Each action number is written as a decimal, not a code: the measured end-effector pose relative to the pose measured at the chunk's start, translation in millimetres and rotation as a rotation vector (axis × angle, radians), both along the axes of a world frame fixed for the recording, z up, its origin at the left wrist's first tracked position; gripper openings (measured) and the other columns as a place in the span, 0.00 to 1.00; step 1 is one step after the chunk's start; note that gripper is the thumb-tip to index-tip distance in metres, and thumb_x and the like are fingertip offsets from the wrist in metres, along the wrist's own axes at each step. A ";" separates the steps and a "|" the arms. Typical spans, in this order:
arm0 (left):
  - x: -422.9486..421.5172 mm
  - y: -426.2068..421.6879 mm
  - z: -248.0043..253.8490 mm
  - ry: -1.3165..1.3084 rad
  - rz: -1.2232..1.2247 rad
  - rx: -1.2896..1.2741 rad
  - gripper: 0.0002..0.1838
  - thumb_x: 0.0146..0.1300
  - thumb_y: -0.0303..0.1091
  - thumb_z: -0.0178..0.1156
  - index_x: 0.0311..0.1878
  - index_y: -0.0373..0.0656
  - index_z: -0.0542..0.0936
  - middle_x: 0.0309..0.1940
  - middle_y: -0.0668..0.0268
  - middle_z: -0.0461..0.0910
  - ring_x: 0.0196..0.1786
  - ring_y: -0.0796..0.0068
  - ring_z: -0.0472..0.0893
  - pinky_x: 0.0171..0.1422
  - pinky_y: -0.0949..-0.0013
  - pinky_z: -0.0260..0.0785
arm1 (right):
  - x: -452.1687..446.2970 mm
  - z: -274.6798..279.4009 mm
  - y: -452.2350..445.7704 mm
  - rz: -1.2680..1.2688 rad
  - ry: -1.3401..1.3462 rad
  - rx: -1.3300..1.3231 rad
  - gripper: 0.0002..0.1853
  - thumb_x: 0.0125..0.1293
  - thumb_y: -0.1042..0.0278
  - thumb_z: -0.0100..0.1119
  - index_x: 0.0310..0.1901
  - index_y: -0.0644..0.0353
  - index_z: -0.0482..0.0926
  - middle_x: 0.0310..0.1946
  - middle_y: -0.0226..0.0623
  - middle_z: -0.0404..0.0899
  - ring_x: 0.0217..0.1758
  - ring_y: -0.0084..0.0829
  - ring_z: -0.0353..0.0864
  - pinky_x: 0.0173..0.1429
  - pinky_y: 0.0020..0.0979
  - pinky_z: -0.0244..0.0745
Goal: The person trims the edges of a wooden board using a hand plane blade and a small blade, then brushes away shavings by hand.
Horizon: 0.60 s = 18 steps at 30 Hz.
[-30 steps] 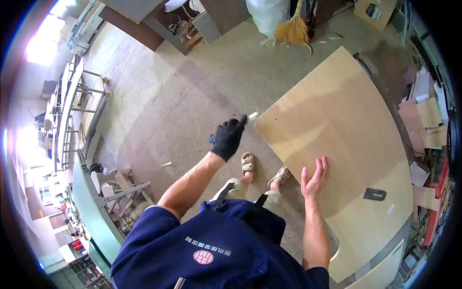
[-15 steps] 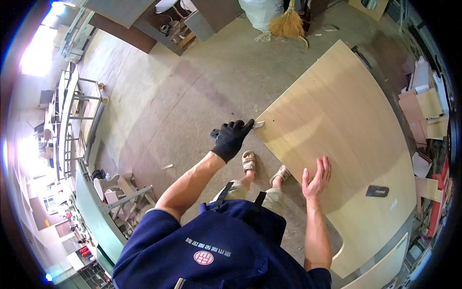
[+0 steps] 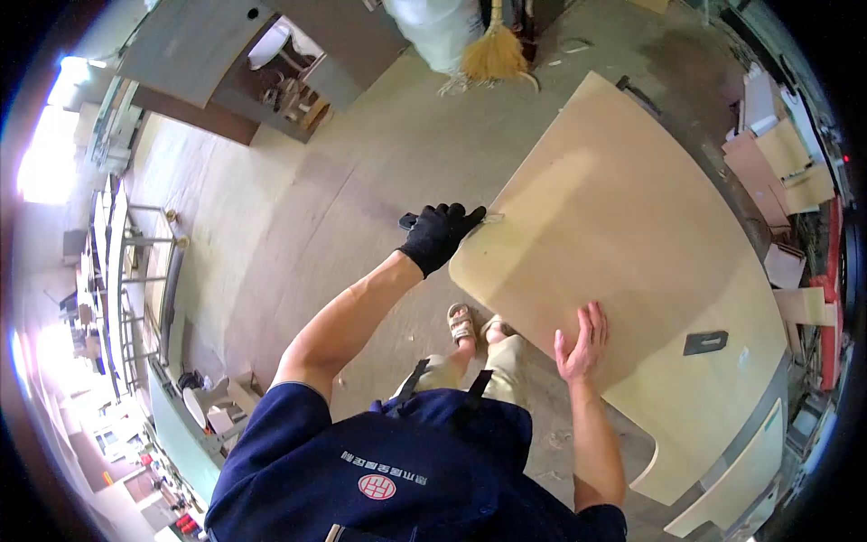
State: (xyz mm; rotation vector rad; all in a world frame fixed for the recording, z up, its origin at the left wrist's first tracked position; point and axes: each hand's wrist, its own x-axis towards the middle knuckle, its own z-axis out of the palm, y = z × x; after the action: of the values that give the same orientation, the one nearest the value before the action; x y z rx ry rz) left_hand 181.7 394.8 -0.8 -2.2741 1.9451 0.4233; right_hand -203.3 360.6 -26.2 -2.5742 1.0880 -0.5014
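A wide pale wooden board [image 3: 623, 244] with a curved far edge and a rounded near-left corner lies in front of me, to the right. My left hand [image 3: 440, 237], in a black glove, is closed around what looks like a utility knife [image 3: 493, 218]; most of its handle is hidden by the fingers. The metal blade is at the board's left edge, just above the rounded corner. My bare right hand [image 3: 585, 345] rests open and flat on the board near its front edge. A dark slotted plate [image 3: 705, 343] sits on the board farther right.
A straw broom [image 3: 495, 54] and a white sack [image 3: 435, 32] stand at the back. Brown panel furniture [image 3: 190, 59] is at back left. Wood offcuts [image 3: 795, 163] are piled along the right side. Another pale panel [image 3: 731, 483] lies beside the board at lower right.
The view has shifted, moving the background left. The board's near-left corner, sharp-looking before, now appears rounded, and its surface looks paler. The left hand keeps the blade at the edge; the right stays flat.
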 end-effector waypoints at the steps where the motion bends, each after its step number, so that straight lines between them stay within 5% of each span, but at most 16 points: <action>1: 4.1 -14.6 -4.8 0.007 -0.016 -0.010 0.28 0.71 0.38 0.49 0.74 0.71 0.67 0.50 0.61 0.78 0.46 0.55 0.82 0.40 0.36 0.72 | 0.1 -0.9 -1.7 -0.004 -0.003 0.006 0.33 0.67 0.51 0.59 0.67 0.64 0.67 0.71 0.55 0.65 0.74 0.58 0.64 0.75 0.57 0.60; 8: 25.0 -110.8 -41.5 -0.028 -0.078 -0.016 0.26 0.76 0.41 0.42 0.75 0.72 0.64 0.53 0.60 0.77 0.48 0.49 0.80 0.45 0.26 0.69 | -0.3 0.1 -7.5 -0.032 -0.012 0.083 0.34 0.66 0.48 0.59 0.65 0.65 0.70 0.69 0.56 0.66 0.73 0.58 0.65 0.75 0.58 0.60; 11: 18.4 -153.9 0.2 -0.034 -0.082 0.020 0.27 0.75 0.37 0.44 0.76 0.69 0.65 0.52 0.59 0.77 0.47 0.48 0.80 0.47 0.30 0.71 | -1.1 -3.1 -6.5 -0.055 -0.055 0.102 0.34 0.66 0.46 0.59 0.64 0.65 0.71 0.68 0.54 0.68 0.73 0.55 0.66 0.74 0.58 0.60; 18: 40.8 -244.9 -35.3 -0.052 -0.252 -0.154 0.29 0.71 0.31 0.48 0.76 0.57 0.66 0.47 0.54 0.77 0.46 0.51 0.81 0.47 0.48 0.73 | 44.4 14.0 -48.2 -0.252 -0.039 0.155 0.34 0.67 0.47 0.62 0.65 0.65 0.69 0.69 0.53 0.67 0.73 0.56 0.65 0.74 0.58 0.61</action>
State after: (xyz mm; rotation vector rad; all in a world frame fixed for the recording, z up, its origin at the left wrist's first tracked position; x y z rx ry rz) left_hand 222.5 149.8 -36.0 -2.0590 2.2699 0.1905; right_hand -158.9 312.4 -12.2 -2.2986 1.3883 -0.5011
